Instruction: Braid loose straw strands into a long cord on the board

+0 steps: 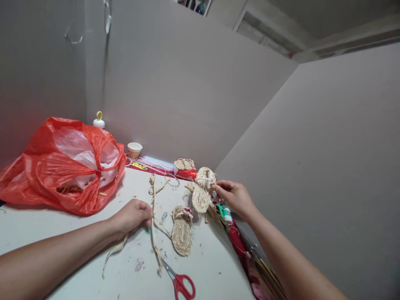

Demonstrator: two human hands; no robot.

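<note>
In the head view, dark lettering on a yellow label (139, 166) is too small to read. The left hand (135, 214) pinches a straw cord (154, 200) over the table (218, 250), the right hand (236, 198) a straw slipper (201, 200); between lies a beaded slipper (182, 234), with red-handled scissors (179, 285) by the cord's lower end and a red bag (39, 183) at left.

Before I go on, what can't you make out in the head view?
All in the head view:
- Red plastic bag: most contents hidden by its folds.
- White cap with yellow loop: whatever is below is hidden by the bag.
- Straw strand: the pinched bit is covered by the left hand.
- Red-handled scissors: handle cut off by the bottom edge.
</note>
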